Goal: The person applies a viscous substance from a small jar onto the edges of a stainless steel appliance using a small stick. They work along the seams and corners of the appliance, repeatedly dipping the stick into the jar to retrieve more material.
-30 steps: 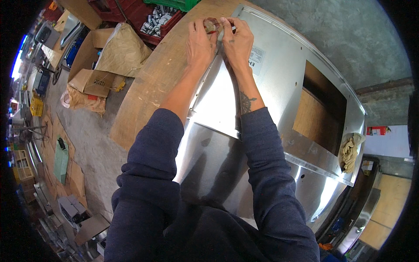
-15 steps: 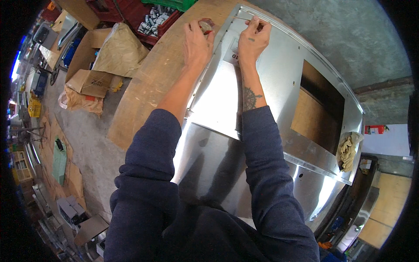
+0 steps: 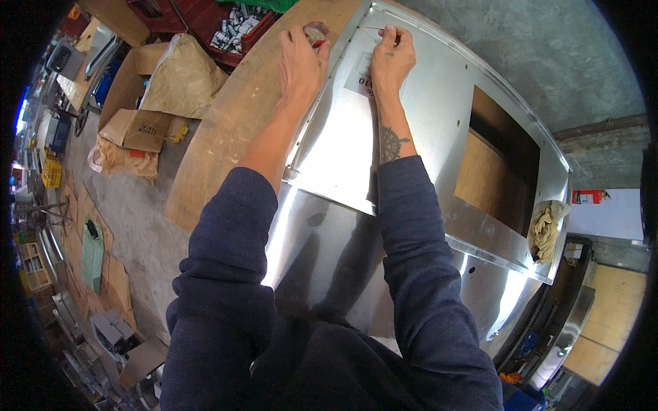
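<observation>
My left hand (image 3: 301,72) is closed around a small, round, clear-and-red thing (image 3: 315,32), seemingly a roll, above the panel's left edge. Over the far end of a shiny sheet-metal panel (image 3: 425,89), my right hand (image 3: 393,60) pinches a thin, pale strand (image 3: 371,28). The strand runs left from those fingertips toward the panel's raised rim; its far end is hard to make out. A printed label (image 3: 360,79) lies on the panel beside my right wrist. Both forearms reach over the metal, which has a rectangular cutout (image 3: 497,168) at the right.
Under the panel is a wooden board (image 3: 223,130). A crumpled tan cloth (image 3: 546,233) sits on the panel's right end. Beyond the board's left side stand a cardboard box (image 3: 137,128) and a red crate (image 3: 236,31) of small metal parts. A concrete wall (image 3: 521,61) borders the far right.
Both hands have shifted slightly left, and more of the label shows beside my right hand. Each hand keeps its closed grip. The whole view has also moved a little.
</observation>
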The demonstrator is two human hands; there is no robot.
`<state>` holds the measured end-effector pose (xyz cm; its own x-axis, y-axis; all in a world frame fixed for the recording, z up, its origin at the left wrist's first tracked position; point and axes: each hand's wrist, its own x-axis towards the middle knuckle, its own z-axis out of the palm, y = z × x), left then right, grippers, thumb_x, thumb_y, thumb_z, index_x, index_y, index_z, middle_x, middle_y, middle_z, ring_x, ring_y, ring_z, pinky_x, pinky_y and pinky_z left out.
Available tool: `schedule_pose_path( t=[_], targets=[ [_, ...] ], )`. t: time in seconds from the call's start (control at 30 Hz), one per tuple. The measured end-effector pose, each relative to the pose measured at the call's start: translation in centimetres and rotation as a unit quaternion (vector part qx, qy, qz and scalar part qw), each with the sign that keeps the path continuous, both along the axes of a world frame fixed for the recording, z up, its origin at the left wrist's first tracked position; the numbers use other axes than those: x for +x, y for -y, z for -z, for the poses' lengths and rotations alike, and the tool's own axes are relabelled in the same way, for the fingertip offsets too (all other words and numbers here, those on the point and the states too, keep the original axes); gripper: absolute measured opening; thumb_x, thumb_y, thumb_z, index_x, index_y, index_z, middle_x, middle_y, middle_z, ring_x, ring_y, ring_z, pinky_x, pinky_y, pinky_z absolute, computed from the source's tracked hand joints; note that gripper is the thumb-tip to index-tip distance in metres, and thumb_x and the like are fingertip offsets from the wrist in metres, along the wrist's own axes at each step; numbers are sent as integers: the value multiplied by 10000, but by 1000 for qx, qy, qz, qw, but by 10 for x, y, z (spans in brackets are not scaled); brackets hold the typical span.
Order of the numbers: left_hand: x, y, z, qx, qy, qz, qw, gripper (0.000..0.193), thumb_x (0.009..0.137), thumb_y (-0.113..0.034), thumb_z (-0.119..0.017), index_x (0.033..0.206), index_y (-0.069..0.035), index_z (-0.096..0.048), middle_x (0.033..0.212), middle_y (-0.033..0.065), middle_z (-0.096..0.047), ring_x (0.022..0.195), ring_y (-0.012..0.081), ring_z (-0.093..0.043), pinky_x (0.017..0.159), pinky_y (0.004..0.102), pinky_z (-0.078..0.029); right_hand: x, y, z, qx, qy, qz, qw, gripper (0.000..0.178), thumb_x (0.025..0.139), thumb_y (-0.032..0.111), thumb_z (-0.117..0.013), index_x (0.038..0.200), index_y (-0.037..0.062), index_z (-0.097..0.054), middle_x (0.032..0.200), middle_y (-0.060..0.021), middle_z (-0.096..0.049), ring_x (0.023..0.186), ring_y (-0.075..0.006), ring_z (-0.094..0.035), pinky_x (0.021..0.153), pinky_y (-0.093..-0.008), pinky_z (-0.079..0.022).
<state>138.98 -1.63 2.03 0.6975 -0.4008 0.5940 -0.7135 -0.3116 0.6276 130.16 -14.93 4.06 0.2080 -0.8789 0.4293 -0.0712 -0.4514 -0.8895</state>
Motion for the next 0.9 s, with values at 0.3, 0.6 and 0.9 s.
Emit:
schedule_pose_path(
  t=[0.3,0.6,0.9],
  targets=[
    [0,0,-1,9,-6,-7,1000,531,999,-228,-771,1361,45,-495,1255,307,-547,1048,519,-671,893,562,-552,3,2,5,-46,-7,4,999,301,1098,233,-609,1115,-30,-756,1010,-206,-816,938,-360,-784,879,-439,-583],
    [-1,-1,-2,19,-10,-14,1000,541,998,-243,-779,1363,42,-499,1242,298,-550,1044,507,-676,886,558,-554,2,4,5,-17,-18,-12,1000,328,1113,285,-612,1121,-3,-770,1049,-124,-825,1006,-268,-744,962,-413,-554],
    [-1,-1,-4,19,-11,-14,1000,555,1009,-251,-770,1384,51,-494,1241,303,-542,1042,501,-675,890,558,-553,3,2,4,-24,-20,-6,1000,315,1111,275,-620,1118,-2,-769,1031,-141,-822,972,-291,-757,924,-420,-567]
  ],
)
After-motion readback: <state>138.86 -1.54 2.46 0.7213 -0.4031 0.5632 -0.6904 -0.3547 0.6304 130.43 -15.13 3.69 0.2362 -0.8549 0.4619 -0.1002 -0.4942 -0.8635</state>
